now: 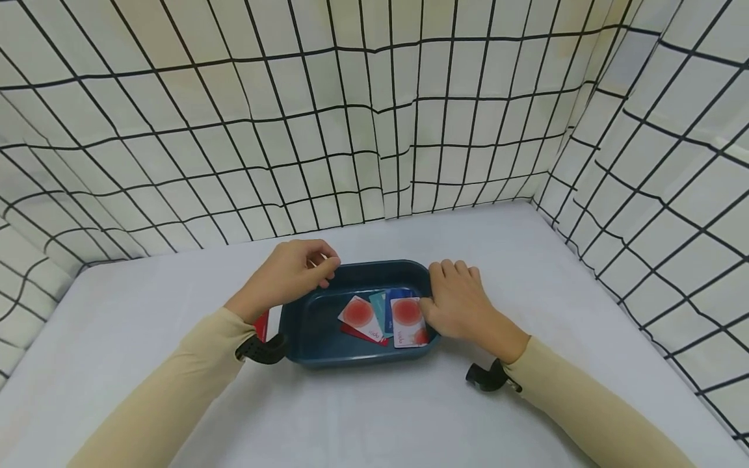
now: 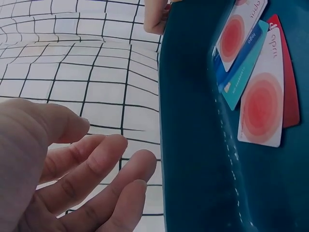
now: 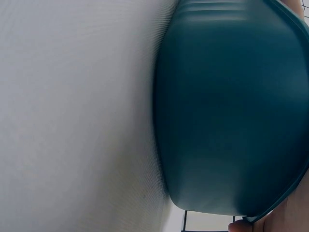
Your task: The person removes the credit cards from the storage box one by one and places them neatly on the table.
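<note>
A dark teal plastic tray (image 1: pixel 310 338) stands on the white surface between both hands. Several cards lie in its right half: two white ones with red circles, such as this white card (image 1: pixel 358 315), plus a teal card (image 2: pixel 245 72), a blue card (image 1: pixel 395 296) and a red card (image 2: pixel 290 87). My right hand (image 1: pixel 459 302) grips the tray's right rim, thumb inside and fingers over the edge. At the far left corner, my left hand (image 1: pixel 301 266) hovers by the rim with loosely bent fingers and nothing in them.
A red and white item (image 1: pixel 261 325) shows beside the tray's left end, partly hidden by my left wrist. White walls with a black grid (image 1: pixel 374 130) enclose the table (image 1: pixel 351 416) at the back and sides. Each wrist wears a black band (image 1: pixel 263 350).
</note>
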A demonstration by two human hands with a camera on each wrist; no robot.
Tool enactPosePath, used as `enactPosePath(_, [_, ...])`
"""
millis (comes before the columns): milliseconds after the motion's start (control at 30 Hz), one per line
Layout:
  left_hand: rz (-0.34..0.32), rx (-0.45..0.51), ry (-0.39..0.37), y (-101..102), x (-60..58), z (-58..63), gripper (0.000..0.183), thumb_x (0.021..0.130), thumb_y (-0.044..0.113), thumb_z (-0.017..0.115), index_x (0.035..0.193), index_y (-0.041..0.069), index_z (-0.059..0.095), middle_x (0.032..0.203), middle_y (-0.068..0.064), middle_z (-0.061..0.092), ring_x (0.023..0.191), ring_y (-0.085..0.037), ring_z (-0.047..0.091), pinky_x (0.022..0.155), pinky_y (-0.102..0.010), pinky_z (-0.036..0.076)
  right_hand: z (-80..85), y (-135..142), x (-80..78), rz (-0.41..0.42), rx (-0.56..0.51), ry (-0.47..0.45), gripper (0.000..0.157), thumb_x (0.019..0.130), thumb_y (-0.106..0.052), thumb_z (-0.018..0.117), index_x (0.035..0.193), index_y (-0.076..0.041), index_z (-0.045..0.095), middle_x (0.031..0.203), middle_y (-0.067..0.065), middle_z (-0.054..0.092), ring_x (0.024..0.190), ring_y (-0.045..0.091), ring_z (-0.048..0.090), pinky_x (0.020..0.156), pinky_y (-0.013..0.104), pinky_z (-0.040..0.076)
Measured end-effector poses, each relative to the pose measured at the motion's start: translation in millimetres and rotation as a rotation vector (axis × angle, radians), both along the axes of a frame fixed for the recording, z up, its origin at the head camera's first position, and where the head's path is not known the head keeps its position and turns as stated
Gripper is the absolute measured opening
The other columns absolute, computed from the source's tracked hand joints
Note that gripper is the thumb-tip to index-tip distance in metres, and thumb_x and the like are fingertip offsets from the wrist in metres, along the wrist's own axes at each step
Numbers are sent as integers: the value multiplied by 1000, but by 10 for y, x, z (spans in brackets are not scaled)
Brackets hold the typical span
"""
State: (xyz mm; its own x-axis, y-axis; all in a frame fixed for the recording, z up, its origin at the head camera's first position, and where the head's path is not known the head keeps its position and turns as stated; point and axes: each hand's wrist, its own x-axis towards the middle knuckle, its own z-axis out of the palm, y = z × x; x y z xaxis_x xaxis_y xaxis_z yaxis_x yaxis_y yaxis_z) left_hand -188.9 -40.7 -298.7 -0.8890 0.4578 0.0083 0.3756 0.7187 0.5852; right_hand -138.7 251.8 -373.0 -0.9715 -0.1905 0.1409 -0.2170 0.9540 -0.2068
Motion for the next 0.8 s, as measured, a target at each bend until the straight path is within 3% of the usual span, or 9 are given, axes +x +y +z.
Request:
enactPosePath(367, [-72, 34, -11, 189, -115, -132, 27, 104, 29, 59, 118, 9, 71, 95, -10, 77, 83, -23, 77, 71, -28, 57, -20, 14, 7, 11, 17, 0, 33, 93, -32, 57, 111, -4, 54, 93, 8, 51, 88, 26, 42, 77, 40, 31])
enactPosePath(600, [-89, -31, 13, 283, -225, -304, 24, 103, 31, 61, 113, 12, 71, 86, -3, 76, 72, -10, 69, 68, -26, 56, -27, 7, 2, 11, 14, 22, 30, 92, -31, 58, 108, -5, 55, 91, 7, 51, 87, 26, 42, 77, 40, 31])
enactPosePath(800, [-155, -20, -14, 390, -291, -373, 24, 103, 28, 61, 116, 10, 70, 91, -7, 77, 76, -16, 73, 71, -27, 60, -28, 16, -7, 6, 13, 33, 29, 92, -31, 58, 106, -6, 54, 91, 7, 51, 88, 25, 43, 76, 40, 31])
